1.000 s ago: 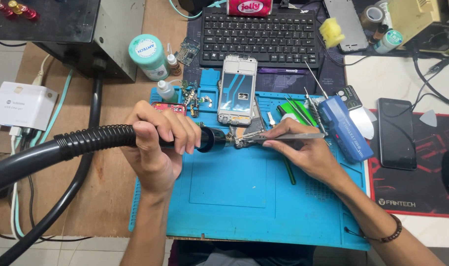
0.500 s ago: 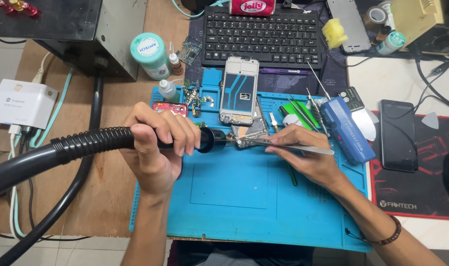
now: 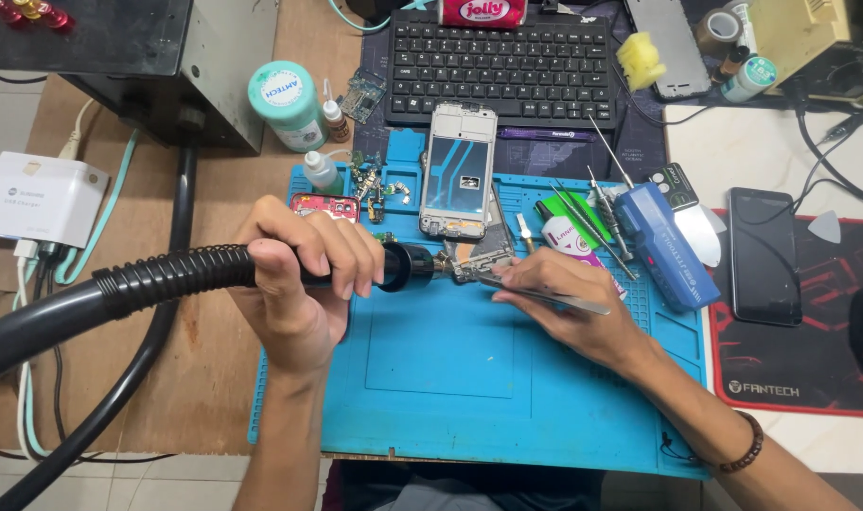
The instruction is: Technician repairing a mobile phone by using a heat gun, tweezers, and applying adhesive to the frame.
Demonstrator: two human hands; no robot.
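Left hand (image 3: 304,274) fingers clamp the hot-air gun (image 3: 394,267); right hand (image 3: 569,303) pinches tweezers (image 3: 545,295) on the board (image 3: 469,260) mid-mat (image 3: 450,378), likely light, fragile, best gripped by its edge.

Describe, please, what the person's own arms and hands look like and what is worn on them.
Both forearms are bare, with no sleeves in view. The left hand and right hand wear no gloves, and no rings or watch show. The only thing worn is a dark beaded bracelet around the right wrist. No markings are visible on either arm.
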